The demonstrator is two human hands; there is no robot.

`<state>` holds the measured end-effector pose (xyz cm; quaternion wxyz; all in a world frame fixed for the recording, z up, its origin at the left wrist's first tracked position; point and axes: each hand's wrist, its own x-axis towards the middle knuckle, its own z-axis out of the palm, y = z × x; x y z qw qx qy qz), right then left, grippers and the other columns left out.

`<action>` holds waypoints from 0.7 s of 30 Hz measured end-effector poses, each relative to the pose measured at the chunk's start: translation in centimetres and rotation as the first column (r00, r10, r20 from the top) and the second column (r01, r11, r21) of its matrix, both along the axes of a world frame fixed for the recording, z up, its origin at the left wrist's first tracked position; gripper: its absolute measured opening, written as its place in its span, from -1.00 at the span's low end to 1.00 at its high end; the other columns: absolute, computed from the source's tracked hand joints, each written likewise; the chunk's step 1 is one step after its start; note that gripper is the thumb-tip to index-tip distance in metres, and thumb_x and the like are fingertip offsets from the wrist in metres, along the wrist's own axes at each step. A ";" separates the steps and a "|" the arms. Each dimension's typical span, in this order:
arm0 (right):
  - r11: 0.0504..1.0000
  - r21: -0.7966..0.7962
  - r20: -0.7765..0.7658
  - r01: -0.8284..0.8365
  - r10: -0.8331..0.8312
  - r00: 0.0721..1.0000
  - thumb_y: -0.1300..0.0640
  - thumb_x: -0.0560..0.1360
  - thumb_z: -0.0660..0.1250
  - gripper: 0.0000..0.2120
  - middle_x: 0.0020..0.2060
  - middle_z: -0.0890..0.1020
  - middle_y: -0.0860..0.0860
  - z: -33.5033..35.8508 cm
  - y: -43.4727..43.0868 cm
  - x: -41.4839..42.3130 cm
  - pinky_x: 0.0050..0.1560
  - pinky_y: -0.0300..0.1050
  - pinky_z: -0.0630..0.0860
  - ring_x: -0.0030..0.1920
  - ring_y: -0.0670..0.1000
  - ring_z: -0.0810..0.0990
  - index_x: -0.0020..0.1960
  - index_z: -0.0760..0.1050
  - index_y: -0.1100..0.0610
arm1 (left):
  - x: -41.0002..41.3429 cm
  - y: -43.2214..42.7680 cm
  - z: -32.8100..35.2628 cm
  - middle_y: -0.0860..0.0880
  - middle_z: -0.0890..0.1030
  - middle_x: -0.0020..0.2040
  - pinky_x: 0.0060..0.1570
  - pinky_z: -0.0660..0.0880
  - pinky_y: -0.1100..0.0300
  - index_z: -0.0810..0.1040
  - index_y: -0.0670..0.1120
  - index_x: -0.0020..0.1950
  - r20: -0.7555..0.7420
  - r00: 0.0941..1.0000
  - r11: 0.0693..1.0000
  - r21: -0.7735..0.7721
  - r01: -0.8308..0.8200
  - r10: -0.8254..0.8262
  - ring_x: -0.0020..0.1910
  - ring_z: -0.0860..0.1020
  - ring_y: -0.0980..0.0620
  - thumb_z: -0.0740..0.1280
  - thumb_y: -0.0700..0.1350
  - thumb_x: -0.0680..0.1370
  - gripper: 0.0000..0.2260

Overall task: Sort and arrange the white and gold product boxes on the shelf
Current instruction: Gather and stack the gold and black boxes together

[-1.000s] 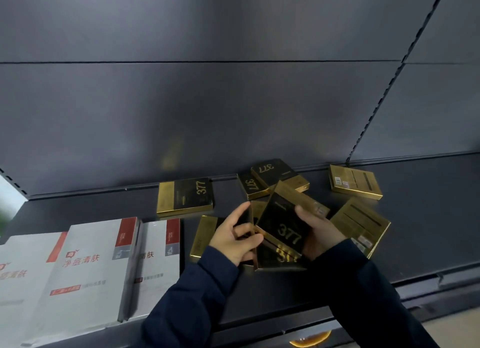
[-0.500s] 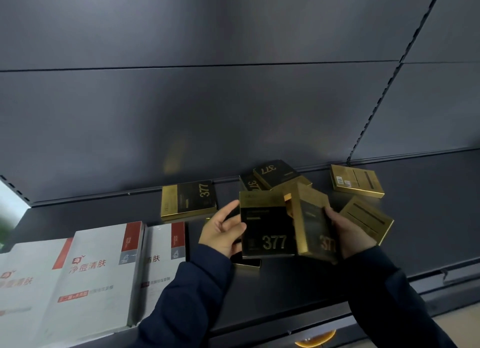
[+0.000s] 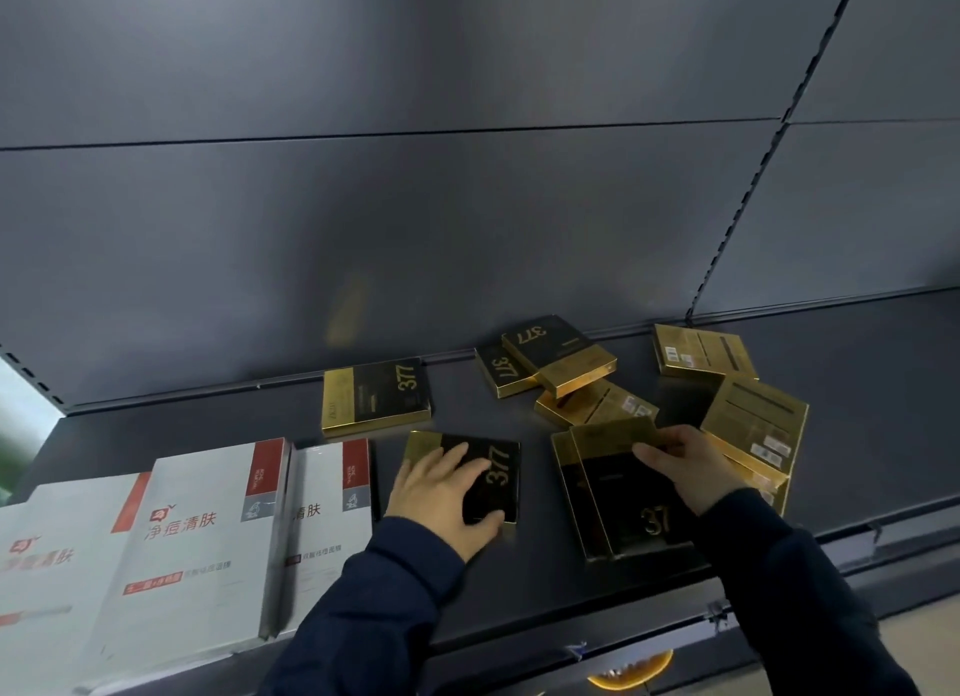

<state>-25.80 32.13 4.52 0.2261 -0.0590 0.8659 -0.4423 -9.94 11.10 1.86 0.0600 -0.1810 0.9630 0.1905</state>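
Both hands have come down since half a second ago, when each one held a box up in the air. Now the left hand point(image 3: 441, 492) lies flat, fingers spread, on a black and gold flat cardboard box marked 377 point(image 3: 467, 474). That box sits on the dark grey metal shelf point(image 3: 857, 435), low in the middle of the frame, just beside the white boxes with red stripes point(image 3: 208, 529) at the lower left. The hand presses on it but does not wrap around it.

The right hand point(image 3: 685, 466) pinches the top edge of two more black and gold boxes point(image 3: 618, 503), which stand tilted at the lower right. Fingers and thumb are closed on them.

More gold boxes lie jumbled toward the back: one flat gold box alone point(image 3: 376, 396) in the middle, a messy heap point(image 3: 556, 362) to its right, and loose ones point(image 3: 753, 430) further right.

So one gold box looks newly put in place next to the white ones. Most gold boxes are not yet sorted.
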 end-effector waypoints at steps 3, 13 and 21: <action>0.995 0.034 -0.044 -0.091 0.092 0.995 0.12 0.51 0.32 -0.58 0.13 0.50 0.06 0.5 -1.7 0.2 0.04 -0.09 0.42 -0.01 -0.03 0.48 0.32 0.30 0.12 | -0.4 0.7 -0.4 0.12 -0.01 0.55 0.47 -0.17 -0.07 0.11 0.15 0.48 0.067 0.993 0.994 -0.042 0.103 -0.100 0.53 -0.06 0.02 0.16 0.24 0.49 -0.42; 0.974 0.172 -0.137 -0.148 0.173 0.975 0.05 0.56 0.20 -0.51 0.36 0.27 0.05 -2.4 -5.0 4.1 0.26 0.01 0.44 0.28 0.05 0.39 0.44 0.14 0.00 | -2.0 2.6 -0.2 0.10 -0.18 0.55 0.40 -0.25 -0.24 -0.21 0.37 0.42 0.084 0.983 0.986 -0.023 0.167 -0.165 0.53 -0.18 -0.09 -0.38 0.58 0.03 -0.06; 0.869 0.439 -0.114 -0.228 0.306 0.945 -0.28 0.38 0.26 -0.41 0.23 0.40 0.07 -0.1 -5.3 -1.6 0.04 -0.03 0.37 0.25 0.12 0.41 0.31 0.32 -0.01 | -2.0 5.2 0.3 0.07 -0.29 0.53 0.39 -0.30 -0.11 -0.07 0.26 0.47 -0.087 0.985 0.988 -0.059 0.143 -0.147 0.49 -0.30 -0.01 0.00 0.39 0.36 -0.30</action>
